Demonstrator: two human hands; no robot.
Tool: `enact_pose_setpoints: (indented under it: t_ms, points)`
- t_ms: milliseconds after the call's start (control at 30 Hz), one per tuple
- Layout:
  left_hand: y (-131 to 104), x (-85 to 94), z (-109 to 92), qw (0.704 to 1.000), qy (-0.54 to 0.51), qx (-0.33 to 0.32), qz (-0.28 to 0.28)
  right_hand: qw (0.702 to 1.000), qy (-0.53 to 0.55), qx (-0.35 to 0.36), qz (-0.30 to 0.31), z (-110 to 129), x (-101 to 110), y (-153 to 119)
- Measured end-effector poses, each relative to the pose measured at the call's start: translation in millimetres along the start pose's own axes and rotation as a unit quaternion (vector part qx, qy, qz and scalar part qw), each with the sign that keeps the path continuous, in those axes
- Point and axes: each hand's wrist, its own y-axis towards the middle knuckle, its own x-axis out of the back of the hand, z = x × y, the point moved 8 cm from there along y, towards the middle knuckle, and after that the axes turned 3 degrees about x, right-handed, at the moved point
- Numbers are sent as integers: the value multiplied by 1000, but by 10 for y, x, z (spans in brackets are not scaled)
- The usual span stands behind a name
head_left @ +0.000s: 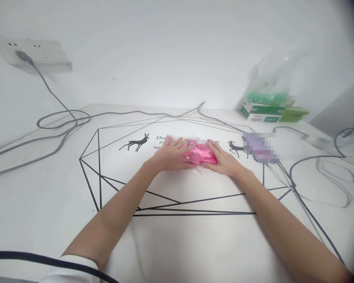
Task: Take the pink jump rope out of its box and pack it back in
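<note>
A bright pink item in clear plastic wrapping [199, 154] lies on the white table [177, 239], near the middle of the printed pattern. My left hand [174, 154] rests over its left part, fingers pointing right and forward. From the right, my right hand [222, 159] holds the other end, with the thumb at the near edge and the fingers along the far side. Both palms and some fingertips are hidden, and what the pink item is cannot be made out.
Grey cables [126, 113] run along the table's back and left side to a wall socket [41, 53]. Green-and-white boxes [262, 112] and a clear plastic bag [271, 78] stand at the back right. A blurred-out purple object [260, 148] and more cables lie on the right.
</note>
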Motion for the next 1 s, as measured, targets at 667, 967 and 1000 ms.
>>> enact_pose_setpoints:
  t_ms: [667,967,1000]
  points:
    - [1,23,-26,1000,0,-7,10,999,-26,16,24,-111,-42,-69]
    - [-39,-83,75,999,-21,17,25,997,-66,23,23,114,-126,59]
    - [-42,-91,82,999,-22,20,29,996,-79,21,21,146,-127,73]
